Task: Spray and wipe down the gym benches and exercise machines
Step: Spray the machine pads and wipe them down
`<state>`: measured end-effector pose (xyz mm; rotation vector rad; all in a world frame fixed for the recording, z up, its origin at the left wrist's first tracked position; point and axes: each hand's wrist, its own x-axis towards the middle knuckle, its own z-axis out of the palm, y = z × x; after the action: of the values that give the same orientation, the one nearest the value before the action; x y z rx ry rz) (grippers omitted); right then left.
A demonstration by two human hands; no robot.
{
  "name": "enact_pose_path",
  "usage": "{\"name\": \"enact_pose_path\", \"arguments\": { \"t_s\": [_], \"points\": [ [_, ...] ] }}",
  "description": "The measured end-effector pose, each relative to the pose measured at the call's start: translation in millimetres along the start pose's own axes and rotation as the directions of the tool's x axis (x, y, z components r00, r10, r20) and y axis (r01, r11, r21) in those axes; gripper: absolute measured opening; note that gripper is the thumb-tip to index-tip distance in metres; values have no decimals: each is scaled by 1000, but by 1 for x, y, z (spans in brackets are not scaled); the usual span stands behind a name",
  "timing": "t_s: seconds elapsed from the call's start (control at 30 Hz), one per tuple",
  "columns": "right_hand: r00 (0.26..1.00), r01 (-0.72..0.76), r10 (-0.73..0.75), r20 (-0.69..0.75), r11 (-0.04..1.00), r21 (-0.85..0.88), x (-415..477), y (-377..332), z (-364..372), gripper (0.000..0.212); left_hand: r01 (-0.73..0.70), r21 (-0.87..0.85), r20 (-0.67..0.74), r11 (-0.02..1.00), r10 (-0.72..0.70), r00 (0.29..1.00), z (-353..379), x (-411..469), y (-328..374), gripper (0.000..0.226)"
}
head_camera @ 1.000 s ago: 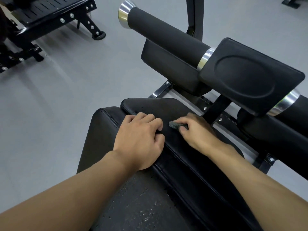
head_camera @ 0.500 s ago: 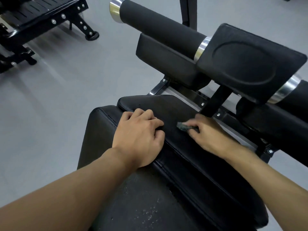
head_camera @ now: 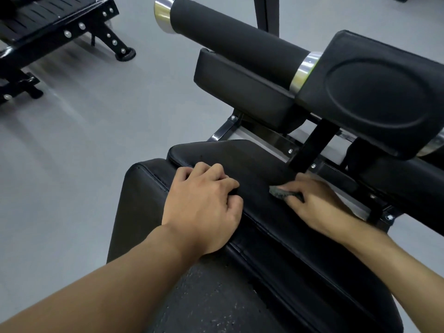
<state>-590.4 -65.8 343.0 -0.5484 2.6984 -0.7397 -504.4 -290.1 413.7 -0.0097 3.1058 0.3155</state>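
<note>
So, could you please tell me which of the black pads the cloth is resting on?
The flat raised pad in the foreground, where the right hand presses the small dark cloth; the oval-embossed pad and the block pad are untouched.

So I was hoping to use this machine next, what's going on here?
A person is cleaning its black seat pad. The right hand pinches a small dark cloth and presses it on the pad, close to the metal frame. The left hand rests on the pad with its fingers curled, apparently bracing. It looks like the wiping stage, not the spraying.
</note>
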Motion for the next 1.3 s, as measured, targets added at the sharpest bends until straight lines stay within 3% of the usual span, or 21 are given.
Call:
{"name": "enact_pose_path", "arguments": {
  "t_s": [0.17,0.37,0.57,0.73,0.97,1.13,1.3],
  "points": [
    [998,-69,69,3,996,60,69,-4,15,29,-2,-11,3,1000,2,1000,-1,0,1,57],
    [999,-36,35,22,999,23,16,16,-1,23,1,-17,-4,1000,-1,1000,-1,0,0,50],
    [989,-150,149,16,988,49,86,10,16,27,-1,-16,-18,1000,1,1000,0,0,-1,48],
    [999,-15,15,-49,1000,7,31,27,8,22,-9,-36,-28,999,8,1000,0,-1,-3,45],
    [988,-156,155,6,988,16,95,25,13,26,-15,-42,-23,999,15,1000,0,-1,-3,44],
    [996,-89,89,1,996,5,52,41,8,23,-14,-50,-31,999,13,999,0,-2,-4,43],
    [974,-226,225,33,974,19,119,40,20,26,-22,-46,-29,999,21,999,0,-2,-4,44]
  ]
}}
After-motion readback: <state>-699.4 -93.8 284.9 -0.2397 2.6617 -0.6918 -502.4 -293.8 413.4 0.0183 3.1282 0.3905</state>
